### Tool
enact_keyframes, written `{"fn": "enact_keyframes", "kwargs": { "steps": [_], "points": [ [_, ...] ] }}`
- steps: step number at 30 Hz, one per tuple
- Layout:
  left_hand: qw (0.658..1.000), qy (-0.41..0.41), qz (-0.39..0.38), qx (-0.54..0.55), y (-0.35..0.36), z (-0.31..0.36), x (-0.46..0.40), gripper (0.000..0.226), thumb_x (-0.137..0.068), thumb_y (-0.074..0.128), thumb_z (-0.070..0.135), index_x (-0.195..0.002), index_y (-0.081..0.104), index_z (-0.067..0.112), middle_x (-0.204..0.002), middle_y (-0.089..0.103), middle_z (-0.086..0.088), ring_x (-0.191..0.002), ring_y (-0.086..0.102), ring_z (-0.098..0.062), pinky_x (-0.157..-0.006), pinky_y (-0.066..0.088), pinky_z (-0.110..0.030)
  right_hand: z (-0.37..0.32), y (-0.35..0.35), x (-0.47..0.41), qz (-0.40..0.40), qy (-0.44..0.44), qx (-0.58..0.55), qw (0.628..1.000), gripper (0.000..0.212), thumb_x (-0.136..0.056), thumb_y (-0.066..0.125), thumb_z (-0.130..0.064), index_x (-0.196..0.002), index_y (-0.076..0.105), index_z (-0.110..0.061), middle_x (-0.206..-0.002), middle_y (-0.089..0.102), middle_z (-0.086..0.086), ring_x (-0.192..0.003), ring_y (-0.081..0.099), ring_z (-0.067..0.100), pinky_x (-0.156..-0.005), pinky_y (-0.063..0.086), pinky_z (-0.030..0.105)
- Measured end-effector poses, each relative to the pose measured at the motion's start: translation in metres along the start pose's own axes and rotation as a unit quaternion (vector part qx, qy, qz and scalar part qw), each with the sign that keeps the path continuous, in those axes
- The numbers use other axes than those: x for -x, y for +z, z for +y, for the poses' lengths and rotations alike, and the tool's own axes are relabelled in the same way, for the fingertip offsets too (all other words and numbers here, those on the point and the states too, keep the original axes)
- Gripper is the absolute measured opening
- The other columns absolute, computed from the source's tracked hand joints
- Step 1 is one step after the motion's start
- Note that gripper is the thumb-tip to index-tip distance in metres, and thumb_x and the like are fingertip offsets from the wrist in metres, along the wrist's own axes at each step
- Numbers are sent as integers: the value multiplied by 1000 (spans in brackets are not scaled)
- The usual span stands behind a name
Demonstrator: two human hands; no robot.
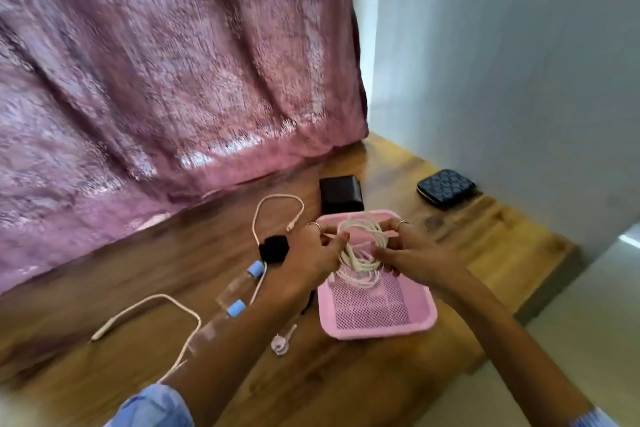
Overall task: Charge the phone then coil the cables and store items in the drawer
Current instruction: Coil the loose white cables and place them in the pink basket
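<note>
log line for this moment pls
step: coiling | both hands: left hand, right hand hold white cable coil | over: pink basket

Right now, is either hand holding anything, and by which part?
Both hold the coiled white cable above the pink mesh tray: left hand grips the coil's left side, right hand pinches its right side.

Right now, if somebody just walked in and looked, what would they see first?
Probably the two hands in the middle, the left hand and the right hand, each holding one side of a coiled white cable just above a pink mesh basket on the wooden surface. Next comes the big shiny pink curtain filling the left side behind. Another pale cable snakes loose at the lower left.
</note>
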State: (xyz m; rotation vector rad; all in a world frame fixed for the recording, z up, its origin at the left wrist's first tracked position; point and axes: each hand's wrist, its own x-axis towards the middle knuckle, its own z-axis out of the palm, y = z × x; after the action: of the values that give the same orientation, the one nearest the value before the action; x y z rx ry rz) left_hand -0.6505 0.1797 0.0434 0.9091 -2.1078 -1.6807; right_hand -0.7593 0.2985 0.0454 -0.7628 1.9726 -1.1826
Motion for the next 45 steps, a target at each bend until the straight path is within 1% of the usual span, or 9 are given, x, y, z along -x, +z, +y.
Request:
{"fn": "enact_keyframes", "kwargs": {
  "steps": [6,10,14,17,20,25,33,39,45],
  "points": [
    [916,80,-20,-392,8,-26,4,37,-93,53,31,-130,47,28,-101,69,-10,-88,65,-24,-78,52,-34,18,11,3,-11,1,217,976,39,-91,56,-10,-123,37,-20,-94,67,11,-80,66,23,-72,57,40],
    [827,77,-33,-556,19,-20,10,26,-96,49,22,-121,53,18,-111,65,-8,-106,57,-27,-90,38,-40,23,25,4,-51,1,380,924,51,-94,45,-8,-142,27,-11,-112,59,14,-87,54,24,-68,43,30],
    [824,66,-76,-558,25,-27,9,9,-91,53,8,-96,58,14,-87,62,-4,-99,57,-26,-98,30,-49,28,28,5,-69,17,446,892,38,-94,42,-7,-132,39,-5,-78,46,2,-71,46,19,-52,32,27],
    [807,53,-108,-578,27,-31,8,11,-90,51,3,-92,58,11,-74,51,-2,-98,56,-27,-105,22,-61,28,30,0,-97,42,462,881,38,-93,44,-6,-130,41,-3,-87,51,7,-76,46,19,-58,36,28],
    [792,54,-125,-595,28,-35,3,9,-92,53,9,-97,60,11,-90,62,-6,-103,55,-26,-105,17,-65,30,33,-4,-100,48,464,879,46,-93,47,-7,-137,34,-3,-111,58,15,-88,53,24,-69,43,32],
    [766,102,-108,-625,29,-42,-2,23,-93,55,28,-110,64,16,-125,54,-7,-125,39,-24,-108,11,-64,27,34,-6,-90,47,476,874,34,-93,48,-8,-126,44,-2,-113,60,14,-91,57,25,-68,40,29],
    [788,131,-91,-595,23,-47,-2,25,-91,56,35,-109,63,19,-130,51,-3,-126,37,-22,-109,14,-60,17,30,-8,-84,33,491,866,15,-93,54,-17,-104,60,-8,-81,51,0,-66,50,14,-48,34,19],
    [812,166,-55,-557,13,-44,0,33,-96,44,38,-118,59,18,-134,50,0,-128,38,-18,-110,17,-49,-6,32,-14,-67,8,519,852,20,-94,54,-17,-110,61,-7,-91,58,6,-66,51,13,-47,34,18],
    [842,181,-2,-508,-25,-43,3,40,-97,38,37,-129,54,19,-136,47,2,-129,35,-16,-109,24,-36,-33,34,-25,-33,-48,564,823,25,-95,51,-22,-115,62,-10,-110,66,7,-87,62,20,-66,42,26]
  ]
}}
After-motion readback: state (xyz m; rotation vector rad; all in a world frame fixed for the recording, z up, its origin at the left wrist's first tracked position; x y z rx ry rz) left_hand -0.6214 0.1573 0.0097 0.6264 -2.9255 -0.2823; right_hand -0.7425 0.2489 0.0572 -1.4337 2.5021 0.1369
